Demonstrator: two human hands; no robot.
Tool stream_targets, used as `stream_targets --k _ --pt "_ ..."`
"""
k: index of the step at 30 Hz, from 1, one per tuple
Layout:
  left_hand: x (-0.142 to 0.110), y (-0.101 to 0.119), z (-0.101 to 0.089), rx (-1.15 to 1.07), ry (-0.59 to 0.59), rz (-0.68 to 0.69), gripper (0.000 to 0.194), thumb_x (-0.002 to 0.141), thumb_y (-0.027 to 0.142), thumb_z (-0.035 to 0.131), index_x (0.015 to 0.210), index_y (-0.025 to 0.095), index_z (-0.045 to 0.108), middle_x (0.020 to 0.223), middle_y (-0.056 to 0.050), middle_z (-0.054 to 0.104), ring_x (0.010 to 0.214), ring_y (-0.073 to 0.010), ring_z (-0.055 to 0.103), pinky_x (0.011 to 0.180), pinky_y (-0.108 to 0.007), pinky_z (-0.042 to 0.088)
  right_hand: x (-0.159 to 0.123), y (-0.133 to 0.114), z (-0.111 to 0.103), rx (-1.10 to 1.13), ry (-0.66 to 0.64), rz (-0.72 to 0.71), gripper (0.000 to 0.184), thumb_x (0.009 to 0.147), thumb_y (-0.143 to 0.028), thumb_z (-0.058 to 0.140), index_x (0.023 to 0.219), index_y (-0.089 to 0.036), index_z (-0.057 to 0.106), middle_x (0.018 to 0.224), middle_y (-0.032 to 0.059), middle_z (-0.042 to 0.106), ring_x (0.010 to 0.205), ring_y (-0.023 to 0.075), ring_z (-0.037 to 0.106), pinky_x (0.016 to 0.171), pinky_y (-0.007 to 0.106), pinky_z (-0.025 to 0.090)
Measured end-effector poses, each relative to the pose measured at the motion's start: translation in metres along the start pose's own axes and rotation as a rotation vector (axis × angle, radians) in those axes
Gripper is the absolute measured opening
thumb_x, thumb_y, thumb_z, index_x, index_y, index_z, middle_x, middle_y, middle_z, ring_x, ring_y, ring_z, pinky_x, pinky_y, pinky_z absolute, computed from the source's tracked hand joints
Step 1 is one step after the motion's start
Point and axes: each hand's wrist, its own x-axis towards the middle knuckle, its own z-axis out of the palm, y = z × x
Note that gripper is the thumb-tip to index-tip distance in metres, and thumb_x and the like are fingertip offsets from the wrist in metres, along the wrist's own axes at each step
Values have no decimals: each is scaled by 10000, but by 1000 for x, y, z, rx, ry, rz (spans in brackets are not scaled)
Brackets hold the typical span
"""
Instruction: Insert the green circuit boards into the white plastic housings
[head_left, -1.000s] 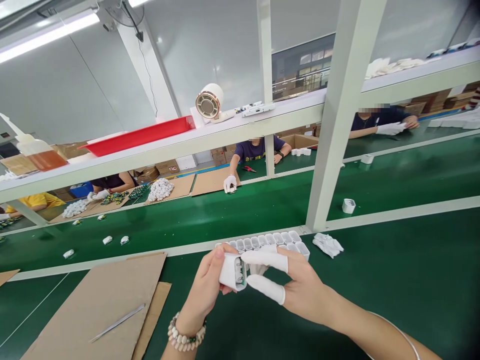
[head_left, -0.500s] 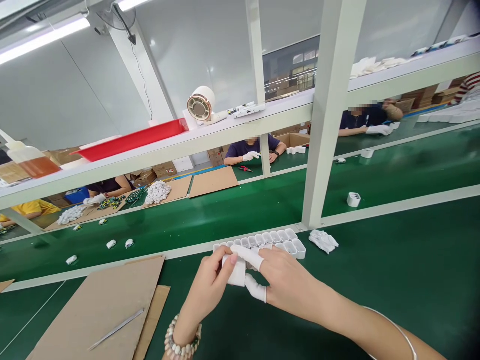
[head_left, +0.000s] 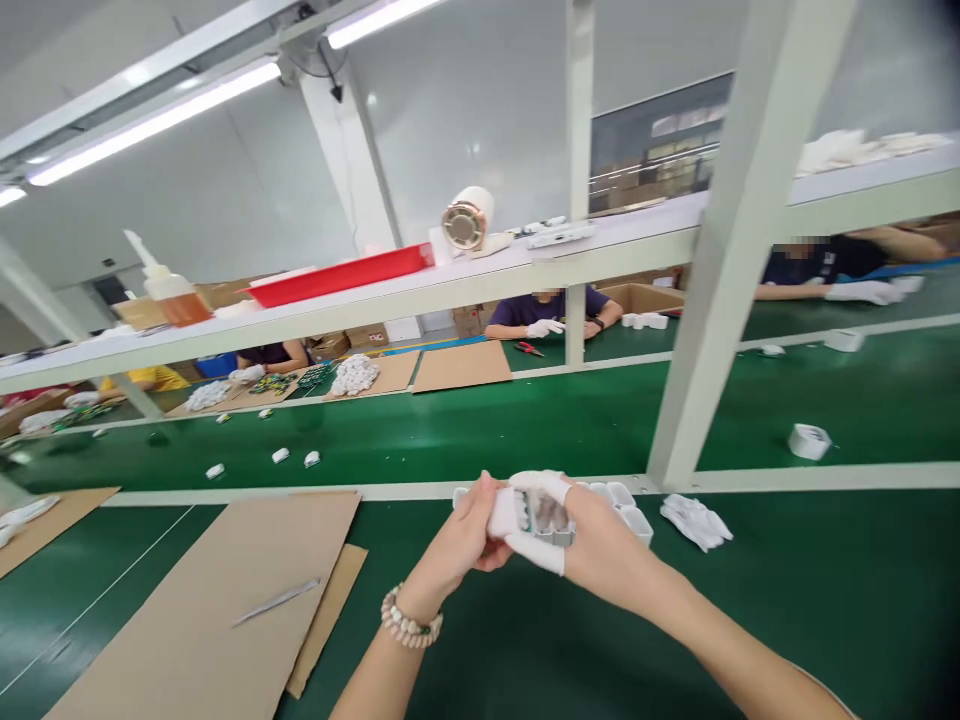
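In front of me, my left hand (head_left: 469, 530) is closed on the left part of a small white plastic housing (head_left: 504, 514). Its right end shows a strip of green and white inner parts (head_left: 523, 510). My right hand (head_left: 592, 530), with white finger cots on thumb and forefinger, grips the housing from the right. Greyish parts (head_left: 551, 512) show between those fingers, too blurred to name. Just behind my hands stand rows of white open cases (head_left: 634, 522), partly hidden by them.
Cardboard sheets (head_left: 202, 590) bearing metal tweezers (head_left: 277, 602) lie at the left. A crumpled white glove (head_left: 696, 522) rests beside the post (head_left: 720, 330). Beyond runs a green conveyor belt (head_left: 480, 430) with scattered white pieces. Co-workers sit across it, under a shelf (head_left: 360, 310).
My view has swung left, so the scene sits further right. The housing has turned, and its inner parts now show between my hands. My right finger and thumb have closed in around its right end.
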Motion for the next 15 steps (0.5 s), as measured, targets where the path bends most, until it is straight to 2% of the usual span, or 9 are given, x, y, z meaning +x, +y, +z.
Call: stream_targets --k 2,4,6,8,10,11,13,15 --pt "-5 8 -11 104 48 40 577 871 713 319 1065 189 461 522 55 507 377 -70 397 363 -160 200 7 18 -1 -27 28 51 435 814 -403 655 1206 -232 573 1031 58 664 839 203 648 727 334 544" --pt "-20 18 -27 169 96 107 503 889 650 388 1090 194 455 611 46 542 413 -62 433 381 -160 252 22 42 -3 -131 40 132 453 813 -432 642 1206 -220 570 1039 64 657 849 216 644 735 347 539" --pt "-48 21 -42 220 116 142 440 903 587 436 1092 192 476 661 40 549 437 -54 446 402 -162 285 44 67 -5 -309 -31 262 401 822 -361 635 1177 -180 585 950 68 658 787 200 634 688 305 521" --pt "-85 13 -53 252 135 132 406 916 544 452 1106 188 493 689 29 562 460 -53 469 425 -166 312 71 87 -5 -458 -123 375 235 830 -222 602 1039 -117 629 935 103 654 749 187 628 623 268 487" --pt "-126 -9 -59 230 175 101 385 927 511 465 1130 185 498 721 18 574 484 -55 496 444 -171 331 94 104 0 -509 -155 421 146 837 -175 596 933 -73 639 920 140 649 766 195 620 617 273 474" --pt "-147 -25 -60 198 205 90 379 930 502 471 1131 182 500 712 20 568 483 -58 502 437 -173 323 103 112 3 -528 -166 453 144 851 -176 601 942 -68 632 930 140 646 789 191 619 646 276 483" --pt "-189 -65 -60 74 259 52 394 930 514 466 1121 171 501 679 23 559 452 -60 498 422 -175 316 112 125 12 -556 -185 534 202 900 -257 606 1035 -107 608 990 77 632 846 173 621 725 315 519" --pt "-227 -112 -58 -69 344 -4 428 900 549 499 1082 162 518 629 35 542 401 -54 463 387 -168 288 112 135 21 -564 -185 595 256 913 -314 609 1083 -122 602 1044 76 623 901 179 625 777 341 530"
